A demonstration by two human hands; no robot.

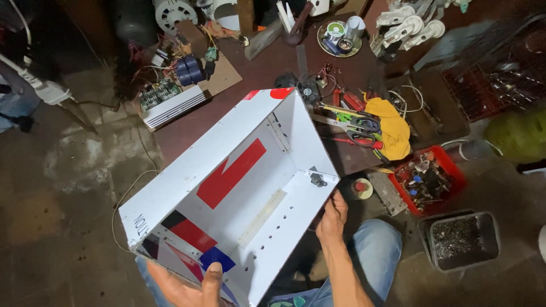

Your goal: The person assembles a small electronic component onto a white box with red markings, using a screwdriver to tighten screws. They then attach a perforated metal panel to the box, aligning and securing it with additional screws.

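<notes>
Person sitting on floor, both hands holding up white metal box [239,176], open side facing camera, red and blue shapes inside. Left hand [190,287] gripping near bottom edge, thumb curling over it. Right hand [333,219] closing on right corner of box. Scissors [361,128] and yellow cloth [392,128] lying on floor beyond, red tray [449,165] of small parts beside right knee.

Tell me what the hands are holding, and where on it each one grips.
Both hold the white metal casing. The left hand grips its near bottom edge, thumb over the rim. The right hand holds the right-hand corner, below the small screw fitting.
</notes>
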